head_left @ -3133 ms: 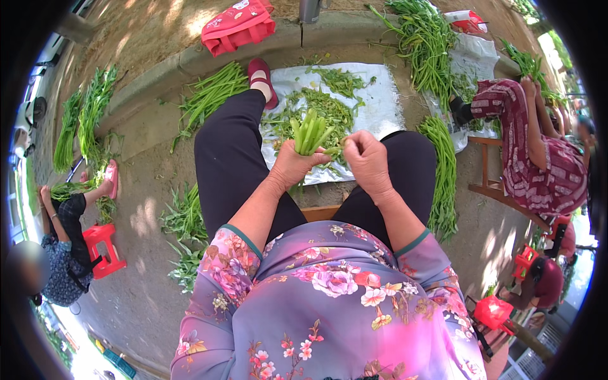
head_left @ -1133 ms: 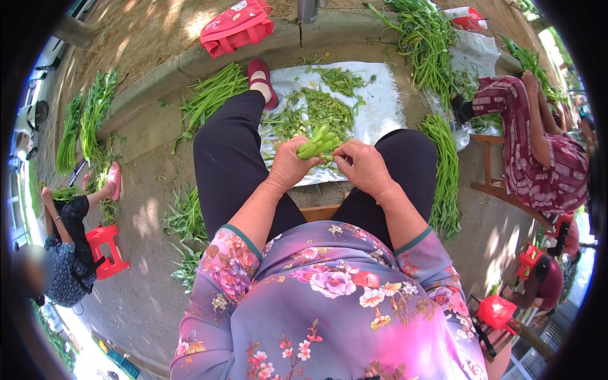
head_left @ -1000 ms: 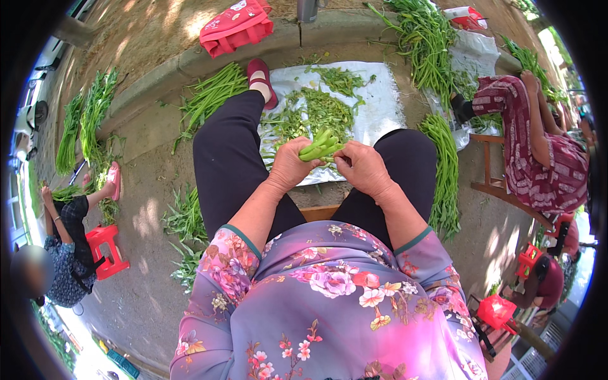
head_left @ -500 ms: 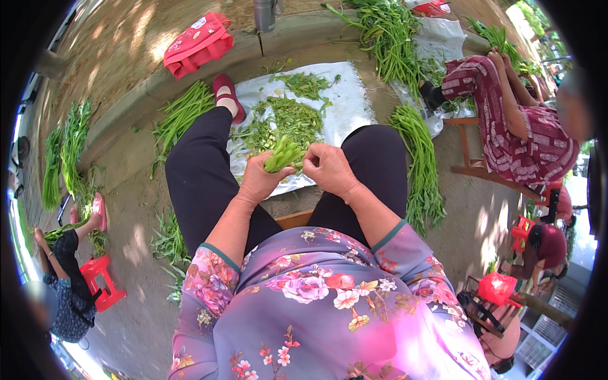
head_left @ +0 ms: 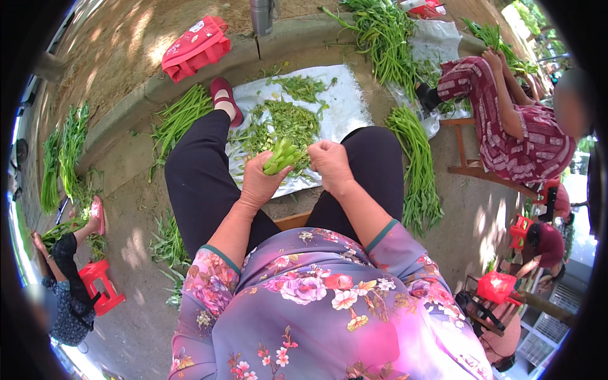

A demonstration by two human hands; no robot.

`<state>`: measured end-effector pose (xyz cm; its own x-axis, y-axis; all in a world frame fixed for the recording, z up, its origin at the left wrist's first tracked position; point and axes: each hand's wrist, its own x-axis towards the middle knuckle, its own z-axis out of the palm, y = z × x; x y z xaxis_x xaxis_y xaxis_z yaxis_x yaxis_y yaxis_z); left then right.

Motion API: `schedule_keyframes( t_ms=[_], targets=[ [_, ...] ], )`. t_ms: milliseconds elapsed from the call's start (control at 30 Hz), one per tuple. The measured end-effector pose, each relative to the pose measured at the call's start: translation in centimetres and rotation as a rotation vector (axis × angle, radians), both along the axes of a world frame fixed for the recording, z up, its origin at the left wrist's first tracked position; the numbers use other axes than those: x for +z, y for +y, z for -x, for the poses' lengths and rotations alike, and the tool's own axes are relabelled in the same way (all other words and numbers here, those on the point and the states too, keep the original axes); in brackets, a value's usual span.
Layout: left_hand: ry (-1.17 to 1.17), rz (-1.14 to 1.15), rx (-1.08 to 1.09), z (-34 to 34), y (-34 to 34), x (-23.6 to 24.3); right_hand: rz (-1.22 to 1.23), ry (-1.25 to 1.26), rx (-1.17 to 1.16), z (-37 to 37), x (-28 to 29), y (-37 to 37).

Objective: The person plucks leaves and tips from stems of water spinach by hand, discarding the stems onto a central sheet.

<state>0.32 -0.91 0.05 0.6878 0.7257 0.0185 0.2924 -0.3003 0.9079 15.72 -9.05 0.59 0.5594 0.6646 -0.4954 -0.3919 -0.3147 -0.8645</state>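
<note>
In my left hand (head_left: 258,182) is a short bunch of bright green vegetable stems (head_left: 282,156), their thick ends pointing up and away from me. Just right of the bunch, apart from it, my right hand (head_left: 330,166) is closed with fingertips pinched; whatever it may hold is too small to make out. Beyond both hands, a white plastic sheet (head_left: 351,101) lies on the ground between my legs. Green leaves and trimmings (head_left: 291,123) are heaped on the sheet.
Long green stems lie left of my foot (head_left: 183,114) and right of my knee (head_left: 415,164). A red bag (head_left: 196,49) and a grey flask (head_left: 261,18) stand beyond the curb (head_left: 291,39). A person in patterned maroon clothes (head_left: 500,117) sits at right; another (head_left: 68,304) is at left.
My right hand has moved slightly right, away from the stem bunch, and is still closed. My left hand keeps its hold, nearly in place.
</note>
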Motion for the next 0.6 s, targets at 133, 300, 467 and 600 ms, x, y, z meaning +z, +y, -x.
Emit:
schedule_keyframes(
  t_ms=[133, 300, 467, 600],
  targets=[
    [-0.105, 0.283, 0.169, 0.1, 0.0, -0.2, -0.101, 0.088, -0.053, -1.8, 1.4, 0.0],
    [-0.229, 0.396, 0.241, 0.3, 0.5, -0.2, -0.119, 0.011, -0.009, -2.0, 2.5, -0.3],
    [-0.281, 0.434, 0.274, 0.2, 0.6, -0.3, -0.147, -0.108, -0.008, -2.0, 3.0, -0.2],
    [-0.298, 0.625, 0.302, 0.4, 0.8, 0.6, -0.129, -0.163, 0.006, -3.0, 3.0, 0.0]
  ],
)
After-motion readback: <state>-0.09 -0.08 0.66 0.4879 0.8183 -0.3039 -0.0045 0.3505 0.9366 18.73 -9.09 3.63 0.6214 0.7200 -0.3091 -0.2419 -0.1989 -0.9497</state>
